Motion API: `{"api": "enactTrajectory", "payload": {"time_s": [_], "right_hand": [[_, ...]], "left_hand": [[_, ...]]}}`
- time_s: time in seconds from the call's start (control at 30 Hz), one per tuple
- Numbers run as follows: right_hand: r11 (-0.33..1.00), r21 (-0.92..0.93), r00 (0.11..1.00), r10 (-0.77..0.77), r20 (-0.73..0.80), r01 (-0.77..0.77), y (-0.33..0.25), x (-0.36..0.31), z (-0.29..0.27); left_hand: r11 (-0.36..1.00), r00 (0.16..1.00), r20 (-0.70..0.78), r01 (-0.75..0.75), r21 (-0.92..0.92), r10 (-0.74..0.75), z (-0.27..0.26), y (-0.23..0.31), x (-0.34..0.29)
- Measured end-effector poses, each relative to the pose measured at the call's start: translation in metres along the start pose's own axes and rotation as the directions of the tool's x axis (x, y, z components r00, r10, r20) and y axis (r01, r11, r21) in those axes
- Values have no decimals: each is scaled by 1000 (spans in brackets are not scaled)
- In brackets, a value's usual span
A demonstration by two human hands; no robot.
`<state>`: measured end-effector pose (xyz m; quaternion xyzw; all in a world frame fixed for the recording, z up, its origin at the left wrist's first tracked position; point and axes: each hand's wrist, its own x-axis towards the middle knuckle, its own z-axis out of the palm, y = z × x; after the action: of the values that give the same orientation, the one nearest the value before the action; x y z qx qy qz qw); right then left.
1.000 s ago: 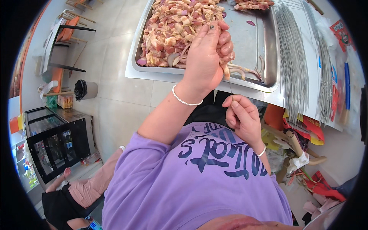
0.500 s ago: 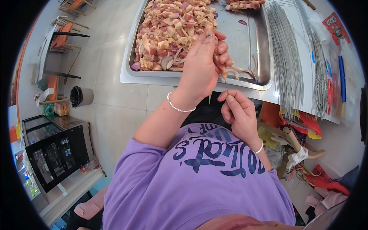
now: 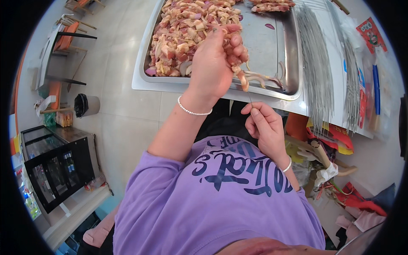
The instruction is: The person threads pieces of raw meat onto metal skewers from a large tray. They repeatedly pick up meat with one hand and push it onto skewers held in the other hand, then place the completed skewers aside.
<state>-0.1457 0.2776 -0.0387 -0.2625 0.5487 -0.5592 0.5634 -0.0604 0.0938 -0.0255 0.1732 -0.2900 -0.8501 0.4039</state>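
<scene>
The person's left hand (image 3: 213, 63) is curling loosely around a lumpy strip of pinkish-yellow raw meat (image 3: 243, 80), its fingers bending over the upper part while the lower end is hanging out below the palm. A thin grey metal skewer (image 3: 250, 98) is running down from that end, and the right hand (image 3: 266, 124) is pinching its lower part between thumb and forefinger. The strip is therefore lying partly inside the left hand and just above the right one.

Compared with half a second ago, the left hand is sitting farther up and to the left, and more of the meat is showing beneath its fingers. The right hand is keeping nearly the same place and the same pinch.

Behind the left hand, a broad heap of chopped raw meat mixed with purple onion (image 3: 178, 36) is filling the left side of a shallow rectangular stainless-steel tray (image 3: 260, 46). Pale onion strips (image 3: 268, 79) are lying in its near right corner, and a cluster of meat-loaded skewers (image 3: 272, 6) is resting at the far edge. The tray is standing on a white worktop (image 3: 338, 87), where a long bundle of bare grey metal skewers (image 3: 316, 63) is lying to its right.
</scene>
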Motion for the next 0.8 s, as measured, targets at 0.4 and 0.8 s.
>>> {"api": "enactTrajectory", "payload": {"time_s": [0.4,0.8], "right_hand": [[845,-482,919,-353,-177,231,-9,7,2],[599,-760,804,-567,-178,254,-32,17,-6]], "left_hand": [[984,997,-7,74,-160,-76,8,-4,-3],[1000,987,160,-9,0,9,-6,-9,-1]]}}
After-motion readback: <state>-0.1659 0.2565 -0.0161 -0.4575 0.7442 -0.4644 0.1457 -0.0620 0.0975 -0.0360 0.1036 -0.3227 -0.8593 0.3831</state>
